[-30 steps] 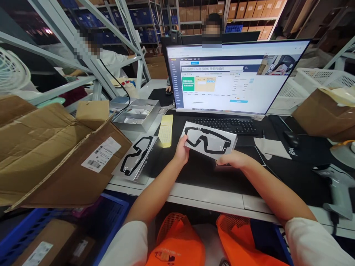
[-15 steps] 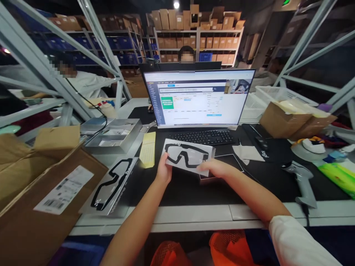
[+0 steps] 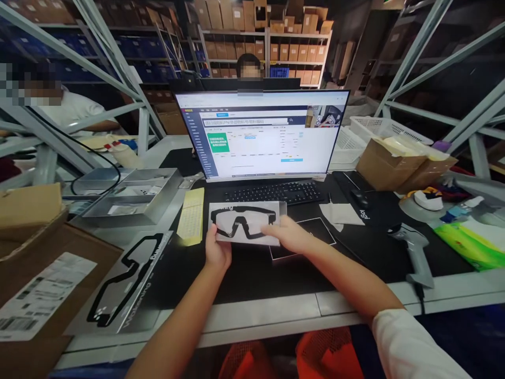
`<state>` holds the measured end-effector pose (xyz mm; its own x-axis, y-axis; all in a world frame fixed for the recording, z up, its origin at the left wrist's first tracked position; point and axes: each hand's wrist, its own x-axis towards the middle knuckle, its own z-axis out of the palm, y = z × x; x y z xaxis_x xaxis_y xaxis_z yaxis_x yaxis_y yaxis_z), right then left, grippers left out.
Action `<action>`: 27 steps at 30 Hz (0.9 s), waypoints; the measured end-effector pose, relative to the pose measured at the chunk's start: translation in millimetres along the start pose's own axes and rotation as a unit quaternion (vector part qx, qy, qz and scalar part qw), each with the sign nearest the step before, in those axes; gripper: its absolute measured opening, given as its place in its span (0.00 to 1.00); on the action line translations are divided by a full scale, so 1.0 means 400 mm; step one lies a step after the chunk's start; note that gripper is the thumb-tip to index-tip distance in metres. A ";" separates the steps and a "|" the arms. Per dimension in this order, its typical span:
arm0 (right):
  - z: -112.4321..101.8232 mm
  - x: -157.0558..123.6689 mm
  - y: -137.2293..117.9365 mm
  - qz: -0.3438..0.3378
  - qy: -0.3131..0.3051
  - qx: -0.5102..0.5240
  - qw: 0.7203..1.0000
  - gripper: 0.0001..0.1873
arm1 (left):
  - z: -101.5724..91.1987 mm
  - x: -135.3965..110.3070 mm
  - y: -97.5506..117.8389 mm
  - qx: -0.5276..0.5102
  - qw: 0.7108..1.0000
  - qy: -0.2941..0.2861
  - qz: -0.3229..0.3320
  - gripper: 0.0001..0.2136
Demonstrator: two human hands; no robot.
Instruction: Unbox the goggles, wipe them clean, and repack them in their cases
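Note:
Between my hands is a flat white box (image 3: 246, 239) with black-framed glasses printed on its face, held over the dark desk mat. My left hand (image 3: 218, 247) grips its left end, thumb on the front. On the right end, my right hand (image 3: 290, 234) has its thumb over the front face; its other fingers are hidden. A black box with a pale edge (image 3: 282, 252) lies on the mat, partly behind my right hand and the white box. To the left stands a larger box (image 3: 126, 279) with a similar glasses print.
A monitor (image 3: 256, 147) and keyboard (image 3: 292, 193) stand beyond my hands. Yellow paper (image 3: 191, 216) and a grey open tray (image 3: 138, 205) are left; an opened carton (image 3: 51, 273) is nearest. On the right are a barcode scanner (image 3: 413, 252), a mouse (image 3: 359, 199) and cartons (image 3: 389, 168).
The view has turned slightly right. In my hands the white box has gone from tilted to nearly level, and my grip stays at both ends.

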<state>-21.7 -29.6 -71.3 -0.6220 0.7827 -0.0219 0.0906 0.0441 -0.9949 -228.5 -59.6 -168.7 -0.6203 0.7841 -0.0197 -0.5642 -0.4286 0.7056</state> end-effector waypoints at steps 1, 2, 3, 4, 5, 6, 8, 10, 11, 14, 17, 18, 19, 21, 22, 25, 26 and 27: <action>-0.003 0.004 0.007 0.012 0.025 -0.012 1.000 0.24 | -0.001 0.003 -0.002 -0.001 1.000 0.004 0.005 0.16; -0.005 0.008 0.014 0.021 0.044 -0.018 0.999 0.26 | -0.003 0.005 -0.005 0.001 1.000 0.008 0.006 0.15; -0.007 0.011 0.021 0.024 0.057 -0.015 0.998 0.28 | -0.005 0.006 -0.008 0.004 1.000 0.012 0.004 0.15; -0.008 0.014 0.027 0.021 0.063 -0.006 0.998 0.28 | -0.008 0.005 -0.013 0.009 1.000 0.013 0.000 0.15; -0.009 0.016 0.031 0.013 0.070 0.004 0.997 0.28 | -0.010 0.002 -0.018 0.012 1.000 0.012 -0.003 0.16; -0.009 0.017 0.034 0.005 0.079 0.008 0.997 0.28 | -0.011 -0.001 -0.023 0.013 1.000 0.009 -0.004 0.17; -0.010 0.017 0.034 -0.006 0.092 0.007 0.996 0.29 | -0.012 -0.006 -0.030 0.003 1.000 -0.002 -0.004 0.17; -0.011 0.015 0.031 -0.012 0.083 0.017 0.996 0.30 | -0.010 -0.005 -0.030 -0.018 1.000 -0.014 -0.001 0.17; -0.012 0.014 0.030 -0.015 0.071 0.029 0.997 0.30 | -0.009 -0.002 -0.026 -0.029 0.999 -0.021 0.000 0.16; -0.011 0.015 0.038 -0.037 0.039 0.060 0.997 0.31 | -0.005 0.012 -0.006 -0.046 0.998 -0.035 -0.012 0.15; -0.006 0.026 0.061 -0.071 0.023 0.069 0.995 0.29 | 0.003 0.019 0.023 -0.015 0.998 -0.027 -0.055 0.18; -0.005 0.031 0.069 -0.079 0.018 0.067 0.994 0.28 | 0.006 0.017 0.034 0.002 0.997 -0.029 -0.075 0.20; -0.005 0.038 0.077 -0.081 0.016 0.064 0.994 0.27 | 0.009 0.014 0.047 0.019 0.996 -0.033 -0.087 0.23; -0.014 0.051 0.090 -0.059 0.022 0.057 0.996 0.25 | 0.011 0.005 0.075 0.049 0.997 -0.042 -0.047 0.31; -0.022 0.057 0.094 -0.032 0.029 0.057 0.997 0.25 | 0.009 -0.001 0.091 0.070 0.996 -0.045 0.013 0.36; -0.062 0.070 0.099 0.048 0.069 0.068 0.994 0.26 | -0.006 -0.018 0.134 0.186 0.947 -0.038 0.259 0.53; -0.078 0.073 0.099 0.058 0.090 0.067 0.992 0.26 | -0.013 -0.023 0.143 0.235 0.916 -0.030 0.324 0.56; -0.093 0.074 0.097 0.059 0.110 0.063 0.990 0.25 | -0.019 -0.028 0.149 0.284 0.884 -0.019 0.371 0.59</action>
<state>-7.5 18.4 -106.9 -0.4274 0.8945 -0.1309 0.0462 -0.1231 -0.9913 -259.3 -97.1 -131.9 -0.6801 0.3999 0.6145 0.3618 -0.5459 0.7557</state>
